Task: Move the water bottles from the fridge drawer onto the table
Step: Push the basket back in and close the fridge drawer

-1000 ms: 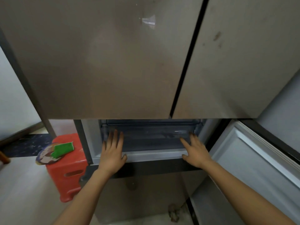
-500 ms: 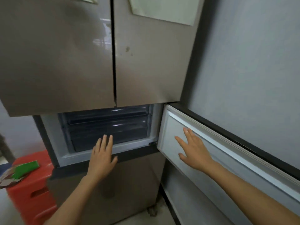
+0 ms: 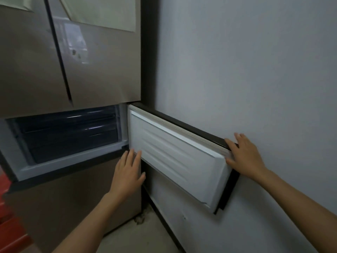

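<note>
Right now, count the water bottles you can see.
0. The open fridge compartment shows only dark drawer fronts; bottles may be hidden inside. The small door holds none.

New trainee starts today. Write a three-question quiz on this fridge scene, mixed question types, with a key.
1. True or false: the right hand rests on the outer end of the open compartment door.
2. Multiple choice: the left hand is
A. shut around a bottle
B. open, fingers near the door's hinge end
C. inside the drawer
3. Fill in: the open door swings out toward the grey ____.

Key: 1 true; 2 B; 3 wall.
</note>
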`<action>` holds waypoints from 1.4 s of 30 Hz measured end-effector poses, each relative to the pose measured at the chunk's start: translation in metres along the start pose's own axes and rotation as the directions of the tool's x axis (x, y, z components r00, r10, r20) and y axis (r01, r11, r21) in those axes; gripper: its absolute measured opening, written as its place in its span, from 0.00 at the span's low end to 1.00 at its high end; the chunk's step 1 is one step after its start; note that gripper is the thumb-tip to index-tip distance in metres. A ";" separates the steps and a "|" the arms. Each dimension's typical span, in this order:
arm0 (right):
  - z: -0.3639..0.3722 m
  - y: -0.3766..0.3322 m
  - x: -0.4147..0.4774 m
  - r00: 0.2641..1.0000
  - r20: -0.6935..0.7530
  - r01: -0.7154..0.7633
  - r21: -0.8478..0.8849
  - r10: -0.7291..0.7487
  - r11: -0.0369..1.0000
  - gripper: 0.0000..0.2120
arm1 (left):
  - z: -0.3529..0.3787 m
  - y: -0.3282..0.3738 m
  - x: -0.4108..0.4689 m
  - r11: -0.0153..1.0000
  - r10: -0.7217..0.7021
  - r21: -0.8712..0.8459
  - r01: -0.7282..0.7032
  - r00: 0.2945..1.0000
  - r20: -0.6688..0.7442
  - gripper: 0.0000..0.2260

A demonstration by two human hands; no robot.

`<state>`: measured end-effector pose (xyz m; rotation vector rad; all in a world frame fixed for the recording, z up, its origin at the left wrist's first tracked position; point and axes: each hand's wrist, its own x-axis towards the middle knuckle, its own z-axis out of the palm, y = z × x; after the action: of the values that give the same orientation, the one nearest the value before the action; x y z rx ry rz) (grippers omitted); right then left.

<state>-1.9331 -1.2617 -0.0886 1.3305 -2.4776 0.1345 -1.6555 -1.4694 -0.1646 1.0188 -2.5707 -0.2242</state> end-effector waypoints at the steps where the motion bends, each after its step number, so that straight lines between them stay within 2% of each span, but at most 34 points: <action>1: 0.000 0.013 -0.004 0.999 0.022 -0.042 0.039 0.041 0.998 0.31 | -0.002 0.013 -0.001 1.000 0.030 0.000 -0.030 1.000 0.003 0.32; 5: -0.001 0.035 -0.013 0.970 0.211 -0.174 0.254 0.121 0.951 0.33 | -0.008 0.059 0.003 0.991 0.135 -0.017 -0.135 0.990 0.028 0.32; 8: 0.001 0.037 -0.014 0.947 0.283 -0.235 0.291 0.152 0.927 0.35 | -0.008 0.081 0.006 0.984 0.175 -0.028 -0.174 0.983 0.054 0.31; 15: 0.000 0.016 -0.027 0.957 0.216 -0.240 0.201 0.196 0.950 0.30 | -0.015 0.080 -0.002 0.978 0.209 -0.043 -0.206 0.973 0.097 0.31; 17: -0.003 0.007 -0.038 0.967 0.198 -0.197 0.186 0.159 0.963 0.29 | -0.018 0.073 -0.006 0.978 0.205 -0.053 -0.201 0.975 0.087 0.31; 21: -0.009 -0.022 -0.065 0.990 0.141 -0.069 0.305 0.027 0.950 0.27 | -0.024 0.066 -0.010 0.972 0.229 -0.081 -0.223 0.970 0.084 0.29; 24: -0.016 -0.051 -0.085 0.989 0.091 0.071 0.381 -0.114 0.922 0.30 | -0.034 0.071 -0.011 0.947 0.280 -0.181 -0.265 0.958 0.063 0.33; 26: -0.019 -0.072 -0.091 0.977 0.085 0.132 0.477 -0.196 0.869 0.27 | -0.039 0.070 -0.009 0.926 0.290 -0.270 -0.263 0.955 0.067 0.27; 28: -0.024 -0.093 -0.092 0.973 0.094 0.112 0.601 -0.209 0.791 0.23 | -0.045 0.063 -0.013 0.924 0.303 -0.267 -0.272 0.950 0.080 0.21; 30: -0.026 -0.110 -0.086 0.979 0.102 0.065 0.674 -0.179 0.736 0.24 | -0.054 0.051 -0.019 0.928 0.314 -0.235 -0.287 0.946 0.082 0.23; 33: -0.016 -0.138 -0.066 0.974 0.109 0.085 0.637 -0.199 0.766 0.24 | -0.076 0.023 -0.032 0.939 0.283 -0.235 -0.250 0.952 0.118 0.34; 34: -0.011 -0.149 -0.059 0.969 0.107 0.110 0.617 -0.222 0.779 0.25 | -0.084 0.013 -0.034 0.945 0.280 -0.215 -0.245 0.948 0.153 0.35; 37: -0.002 -0.191 -0.038 0.941 0.067 0.242 0.553 -0.333 0.797 0.27 | -0.111 -0.013 -0.040 0.964 0.253 -0.156 -0.216 0.925 0.284 0.24; 40: 0.002 -0.234 -0.018 0.882 0.043 0.399 0.462 -0.470 0.792 0.28 | -0.133 -0.033 -0.048 0.985 0.168 -0.086 -0.147 0.929 0.331 0.22; 42: 0.007 -0.258 -0.008 0.847 0.058 0.457 0.427 -0.528 0.780 0.27 | -0.142 -0.044 -0.058 0.987 0.112 0.075 -0.141 0.945 0.308 0.23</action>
<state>-1.7174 -1.4014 -0.1157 2.2159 -2.2007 0.4325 -1.5337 -1.4635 -0.0624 0.9068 -2.9392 -0.2411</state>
